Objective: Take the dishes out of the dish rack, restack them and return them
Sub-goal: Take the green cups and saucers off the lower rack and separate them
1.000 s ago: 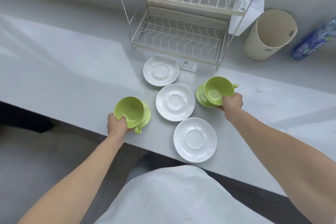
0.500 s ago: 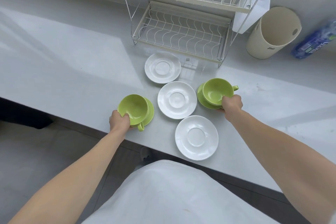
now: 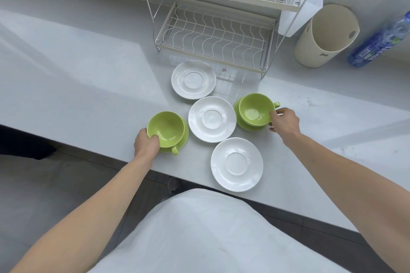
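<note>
Two green cups stand on green saucers on the grey counter. My left hand (image 3: pixel 146 143) grips the near rim of the left green cup (image 3: pixel 167 127), which rests on its saucer (image 3: pixel 185 137) near the counter's front edge. My right hand (image 3: pixel 285 121) holds the right green cup (image 3: pixel 255 109) at its rim beside the handle; its saucer (image 3: pixel 246 125) lies under it. Three white saucers lie flat between the cups: one at the back (image 3: pixel 193 79), one in the middle (image 3: pixel 212 116), one at the front (image 3: pixel 236 164). The two-tier wire dish rack (image 3: pixel 213 37) behind holds nothing.
A cream utensil holder (image 3: pixel 326 35) stands right of the rack, with a blue water bottle (image 3: pixel 381 42) lying beyond it. A white drip tray (image 3: pixel 304 4) hangs on the rack's right side. The counter's front edge (image 3: pixel 111 153) runs just below my left hand.
Both cups have come down level onto their saucers. My right hand has shifted from under the right cup to its rim by the handle. The view has moved closer.
</note>
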